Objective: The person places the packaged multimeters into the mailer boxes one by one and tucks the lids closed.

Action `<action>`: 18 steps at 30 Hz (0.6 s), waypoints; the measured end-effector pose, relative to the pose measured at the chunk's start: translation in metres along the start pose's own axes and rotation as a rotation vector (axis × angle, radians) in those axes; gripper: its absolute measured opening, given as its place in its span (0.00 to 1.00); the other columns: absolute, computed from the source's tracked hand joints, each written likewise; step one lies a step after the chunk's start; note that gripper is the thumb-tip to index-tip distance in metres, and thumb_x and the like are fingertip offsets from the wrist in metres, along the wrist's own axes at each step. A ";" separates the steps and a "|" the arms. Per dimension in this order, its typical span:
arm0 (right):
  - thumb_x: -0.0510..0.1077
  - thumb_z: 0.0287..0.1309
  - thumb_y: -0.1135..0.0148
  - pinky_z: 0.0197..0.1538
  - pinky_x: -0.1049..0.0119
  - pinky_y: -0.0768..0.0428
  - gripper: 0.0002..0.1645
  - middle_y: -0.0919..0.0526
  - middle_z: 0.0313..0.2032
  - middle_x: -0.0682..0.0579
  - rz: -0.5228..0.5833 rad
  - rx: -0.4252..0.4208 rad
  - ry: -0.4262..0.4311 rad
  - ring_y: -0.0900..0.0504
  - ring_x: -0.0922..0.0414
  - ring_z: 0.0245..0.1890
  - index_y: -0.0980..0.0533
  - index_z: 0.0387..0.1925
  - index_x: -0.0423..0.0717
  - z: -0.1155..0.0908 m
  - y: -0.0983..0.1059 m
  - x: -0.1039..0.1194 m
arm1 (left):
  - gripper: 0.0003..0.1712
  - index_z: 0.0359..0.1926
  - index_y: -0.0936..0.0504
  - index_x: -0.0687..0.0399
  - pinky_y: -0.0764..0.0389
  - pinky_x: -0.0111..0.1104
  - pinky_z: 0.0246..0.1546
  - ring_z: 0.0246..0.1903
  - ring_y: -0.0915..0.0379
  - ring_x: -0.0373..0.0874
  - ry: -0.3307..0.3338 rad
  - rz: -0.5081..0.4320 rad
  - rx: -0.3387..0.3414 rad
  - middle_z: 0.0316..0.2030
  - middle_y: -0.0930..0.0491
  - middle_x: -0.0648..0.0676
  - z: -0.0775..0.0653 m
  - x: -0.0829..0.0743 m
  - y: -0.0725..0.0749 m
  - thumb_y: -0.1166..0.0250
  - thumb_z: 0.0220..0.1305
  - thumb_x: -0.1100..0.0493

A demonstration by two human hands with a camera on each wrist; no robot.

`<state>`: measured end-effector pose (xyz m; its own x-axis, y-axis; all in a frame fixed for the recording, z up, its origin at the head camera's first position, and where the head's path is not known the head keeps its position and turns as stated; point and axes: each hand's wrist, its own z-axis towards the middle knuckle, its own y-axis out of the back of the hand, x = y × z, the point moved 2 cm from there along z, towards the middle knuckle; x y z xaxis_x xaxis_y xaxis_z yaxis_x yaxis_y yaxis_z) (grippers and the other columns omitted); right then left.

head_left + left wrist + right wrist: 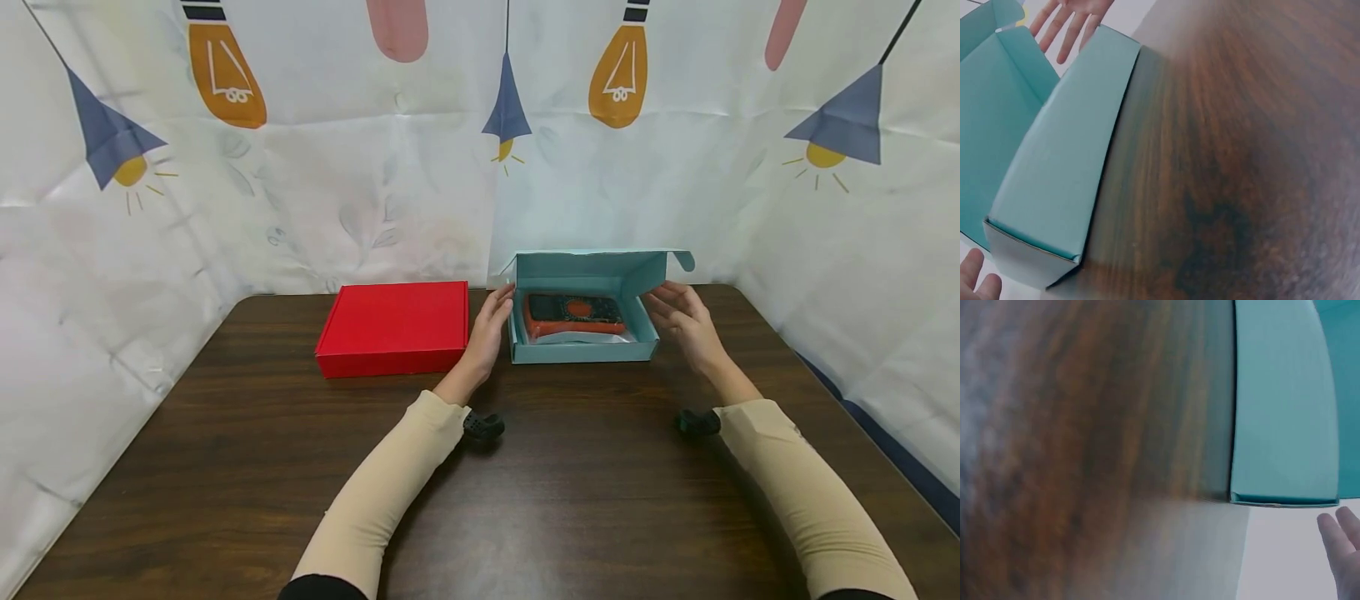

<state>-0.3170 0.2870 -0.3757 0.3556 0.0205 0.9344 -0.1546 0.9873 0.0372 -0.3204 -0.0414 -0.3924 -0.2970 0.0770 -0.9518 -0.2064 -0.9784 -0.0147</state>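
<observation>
A teal cardboard box [581,353] stands on the table with its lid raised at the back. Inside lies an orange-and-black device [576,310] that resembles a multimeter, with clear plastic at its front. Between the teal box and a closed red box [401,325] is my left hand [487,333], its fairly straight fingers close to the teal box's left side. On the opposite side, my right hand [686,321] has its fingers extended near the right wall and lid flap. Whether either hand touches the box is hard to tell. Neither hand grips anything.
The dark wooden table [570,483] spreads out in front of both boxes. A white cloth [360,192] printed with lamps and bulbs hangs behind and at both sides. Dark devices sit at each wrist, the left one [483,427] just over the table.
</observation>
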 end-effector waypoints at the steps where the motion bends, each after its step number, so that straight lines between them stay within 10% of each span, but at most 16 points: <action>1: 0.27 0.68 0.63 0.64 0.66 0.26 0.31 0.29 0.62 0.50 -0.011 0.002 -0.010 0.32 0.49 0.71 0.39 0.72 0.38 0.001 0.001 0.001 | 0.30 0.78 0.44 0.60 0.48 0.55 0.74 0.75 0.49 0.57 -0.009 0.001 0.009 0.76 0.44 0.63 0.000 -0.001 0.000 0.56 0.81 0.56; 18: 0.34 0.75 0.62 0.56 0.75 0.24 0.36 0.43 0.73 0.26 -0.251 0.117 -0.139 0.37 0.38 0.73 0.53 0.80 0.37 0.001 0.015 0.014 | 0.32 0.79 0.48 0.67 0.50 0.54 0.75 0.76 0.53 0.62 -0.062 -0.047 0.108 0.78 0.49 0.65 0.001 -0.020 0.006 0.58 0.81 0.58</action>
<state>-0.3152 0.3019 -0.3613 0.2679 -0.2518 0.9300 -0.1862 0.9335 0.3064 -0.3165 -0.0489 -0.3735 -0.3415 0.1373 -0.9298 -0.3198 -0.9472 -0.0224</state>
